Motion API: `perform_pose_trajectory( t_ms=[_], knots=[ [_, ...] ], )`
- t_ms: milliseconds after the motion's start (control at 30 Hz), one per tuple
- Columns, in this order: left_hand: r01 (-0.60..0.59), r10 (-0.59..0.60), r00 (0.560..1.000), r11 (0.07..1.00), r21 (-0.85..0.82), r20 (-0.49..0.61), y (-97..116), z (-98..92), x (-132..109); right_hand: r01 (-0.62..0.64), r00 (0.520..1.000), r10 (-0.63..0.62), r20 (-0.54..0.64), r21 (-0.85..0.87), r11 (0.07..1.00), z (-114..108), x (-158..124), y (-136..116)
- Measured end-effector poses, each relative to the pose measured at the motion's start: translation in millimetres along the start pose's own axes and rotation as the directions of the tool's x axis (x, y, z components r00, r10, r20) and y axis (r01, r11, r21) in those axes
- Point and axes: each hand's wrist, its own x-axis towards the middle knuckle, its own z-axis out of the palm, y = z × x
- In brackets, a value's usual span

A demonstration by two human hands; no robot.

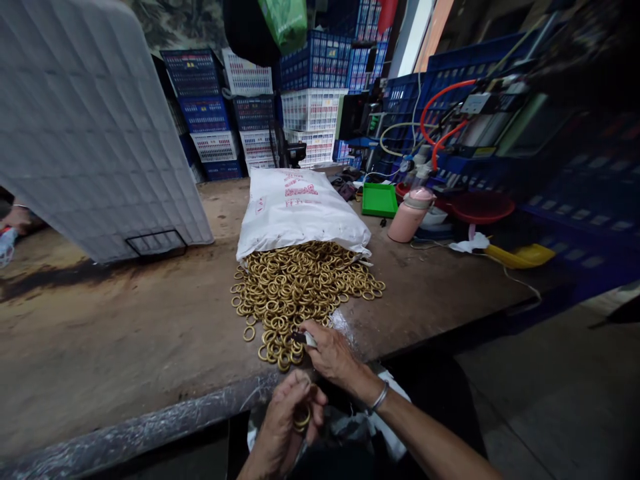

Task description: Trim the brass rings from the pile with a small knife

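Note:
My left hand (287, 417) is closed just off the table's front edge, its fingers curled around a brass-coloured ring (302, 420). Above and to the right of it, my right hand (333, 353) grips a small tool with a pale grey handle and dark tip (306, 339). That tip lies over the near end of a heap of brass-coloured rings (295, 287). The rings spill from the mouth of a white woven sack (300, 213) lying on the table. Much of the tool is hidden by my fingers.
The brown table (125, 347) carries a pink bottle (411, 215), a green tray (379, 200) and a yellow scoop-like piece (523, 255) at right. A tall pale panel (100, 127) stands at left. Stacked crates (315, 110) line the back. Part of another person's hand (19, 217) shows far left.

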Motion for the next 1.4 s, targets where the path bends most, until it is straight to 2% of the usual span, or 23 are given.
perform_pose_trajectory(
  t_ms=[200,467,633,733,833,933,1033,1133,1233,1300,1400],
  knots=[
    [0.077,-0.085,0.995,0.989,-0.128,-0.057,8,0.5,-4,-0.07,0.991,0.087,0.104,-0.153,0.986,3,12,-6],
    [0.029,-0.05,0.995,0.975,-0.219,-0.09,9,-3.3,6,-0.112,0.987,0.132,0.091,-0.196,0.974,0,18,-1],
    [-0.019,0.007,0.997,0.987,-0.157,-0.074,14,-2.3,12,-0.135,0.986,0.148,0.077,-0.149,0.98,3,19,3],
    [-0.063,0.058,0.995,0.996,-0.064,-0.084,18,1.7,13,-0.141,0.987,0.145,0.065,-0.05,0.989,3,19,6],
    [-0.128,0.13,0.98,0.991,0.023,-0.147,22,5.2,15,-0.134,0.991,0.132,0.022,0.087,0.987,-1,19,9],
    [-0.187,0.222,0.944,0.97,0.158,-0.245,26,7.4,20,-0.105,0.992,0.119,-0.048,0.228,0.968,-8,15,11],
    [-0.191,0.288,0.907,0.932,0.308,-0.306,30,9.3,27,-0.089,0.992,0.116,-0.048,0.373,0.924,-13,8,12],
    [-0.19,0.316,0.908,0.897,0.4,-0.276,32,10.1,34,-0.107,0.993,0.114,0.02,0.523,0.845,-16,0,12],
    [-0.228,0.316,0.934,0.885,0.407,-0.164,31,8.7,39,-0.152,0.988,0.121,0.094,0.656,0.739,-17,-4,11],
    [-0.257,0.33,0.937,0.874,0.412,-0.116,30,6.8,42,-0.185,0.982,0.143,0.12,0.721,0.667,-17,-6,8],
    [-0.261,0.345,0.93,0.862,0.435,-0.126,28,4.6,44,-0.259,0.964,0.195,0.18,0.799,0.543,-17,-8,3]
  ],
)
